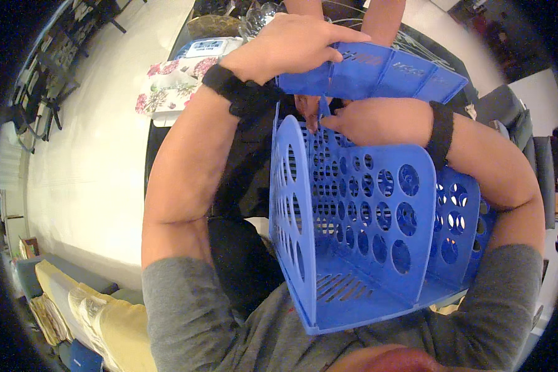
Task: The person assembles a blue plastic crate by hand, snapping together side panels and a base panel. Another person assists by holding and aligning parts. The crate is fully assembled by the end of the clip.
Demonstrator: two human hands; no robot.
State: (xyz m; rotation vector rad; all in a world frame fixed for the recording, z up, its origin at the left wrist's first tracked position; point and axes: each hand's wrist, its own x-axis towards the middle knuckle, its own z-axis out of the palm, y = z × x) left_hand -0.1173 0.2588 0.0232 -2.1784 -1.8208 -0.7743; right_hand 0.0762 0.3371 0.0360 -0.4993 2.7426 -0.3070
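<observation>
A blue plastic file rack (369,297) with round holes and upright dividers leans against my body, tilted. At its far end a blue slatted panel (403,71) stands across it. My left hand (297,43) is closed over the panel's left end, forefinger stretched along its top edge and thumb on the near face. My right hand (359,121) reaches in below the panel, fingers pinched beside a small pointed blue piece (324,108); whatever it grips is mostly hidden. Another person's fingers (307,110) show just left of it, under the panel.
Another person's bare limb (383,22) comes in from the far side. Left of the panel lie a flowered tissue pack (177,87) and a white-and-blue packet (211,48). Dark chairs (49,80) stand far left, a yellow-covered sofa (87,310) at lower left.
</observation>
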